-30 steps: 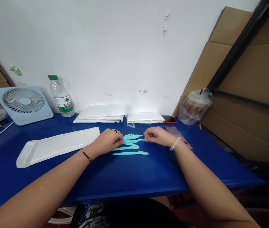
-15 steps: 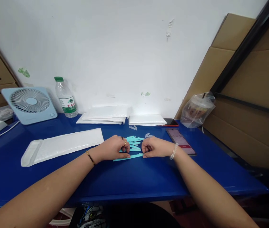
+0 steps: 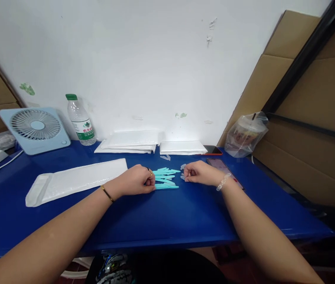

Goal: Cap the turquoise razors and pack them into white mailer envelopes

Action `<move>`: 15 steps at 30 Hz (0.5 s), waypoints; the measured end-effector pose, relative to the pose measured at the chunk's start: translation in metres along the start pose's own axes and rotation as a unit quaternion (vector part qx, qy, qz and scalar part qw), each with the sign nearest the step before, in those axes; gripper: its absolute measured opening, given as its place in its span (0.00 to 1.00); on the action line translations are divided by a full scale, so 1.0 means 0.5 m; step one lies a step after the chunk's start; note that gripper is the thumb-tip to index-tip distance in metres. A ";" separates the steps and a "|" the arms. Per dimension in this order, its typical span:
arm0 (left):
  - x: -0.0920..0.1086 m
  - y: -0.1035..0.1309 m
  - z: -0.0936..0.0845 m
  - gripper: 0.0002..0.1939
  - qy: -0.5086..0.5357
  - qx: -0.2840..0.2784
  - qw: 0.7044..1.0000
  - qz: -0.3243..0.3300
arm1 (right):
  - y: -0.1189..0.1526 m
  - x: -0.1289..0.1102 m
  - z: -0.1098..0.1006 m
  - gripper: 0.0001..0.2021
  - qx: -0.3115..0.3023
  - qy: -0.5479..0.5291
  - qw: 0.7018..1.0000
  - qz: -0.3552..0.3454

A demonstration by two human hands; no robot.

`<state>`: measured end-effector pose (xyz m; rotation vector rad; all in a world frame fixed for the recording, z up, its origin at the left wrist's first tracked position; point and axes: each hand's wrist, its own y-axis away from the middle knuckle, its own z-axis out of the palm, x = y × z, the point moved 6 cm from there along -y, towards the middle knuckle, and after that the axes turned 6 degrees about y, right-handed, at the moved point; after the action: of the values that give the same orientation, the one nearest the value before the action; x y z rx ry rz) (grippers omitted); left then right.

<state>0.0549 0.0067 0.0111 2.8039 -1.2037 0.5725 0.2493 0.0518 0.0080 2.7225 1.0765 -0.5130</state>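
A loose pile of slim teal sticks, which look like eyebrow razors (image 3: 165, 177), lies on the blue table between my hands. My left hand (image 3: 141, 180) is closed at the left end of the pile, its thumb and forefinger pinching the nearest razor (image 3: 169, 187), whose far end points right. Just right of the pile, my right hand (image 3: 198, 173) is closed with its fingertips on a small translucent cap (image 3: 182, 178). Its curled fingers partly cover other clear caps (image 3: 182, 167) behind it. The left ends of several razors are hidden behind my left hand.
A long white padded envelope (image 3: 81, 177) lies at the left. Along the wall stand a blue fan (image 3: 37, 128), a water bottle (image 3: 81, 122) and white envelope stacks (image 3: 126, 142) (image 3: 182, 148). Right are a phone (image 3: 218, 162) and a bagged drink cup (image 3: 246, 134).
My hands have moved apart, the right one away from the razor's end toward the clear caps. The razor in my left hand has shifted up toward the pile.
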 end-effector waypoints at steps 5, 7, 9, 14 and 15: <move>-0.015 -0.001 -0.004 0.09 -0.011 0.027 0.999 -0.043 | -0.006 -0.020 -0.006 0.06 0.050 0.026 0.998 -0.024; -0.010 -0.002 0.001 0.08 -0.007 0.017 0.999 -0.042 | -0.012 -0.041 0.008 0.06 0.035 0.028 0.998 -0.050; -0.005 -0.004 0.006 0.07 0.000 0.004 0.999 -0.041 | -0.018 -0.057 0.021 0.06 0.021 0.031 0.997 -0.065; -0.003 -0.005 0.013 0.06 0.003 0.007 0.998 -0.056 | -0.025 -0.074 0.040 0.09 0.005 0.015 0.997 -0.072; -0.005 -0.005 0.014 0.06 0.004 0.008 0.998 -0.063 | -0.026 -0.078 0.041 0.10 0.001 0.009 0.997 -0.077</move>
<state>0.0576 0.0088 0.0040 2.8619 -1.0164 0.5871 0.2087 0.0309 0.0029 2.6654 1.2975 -0.5126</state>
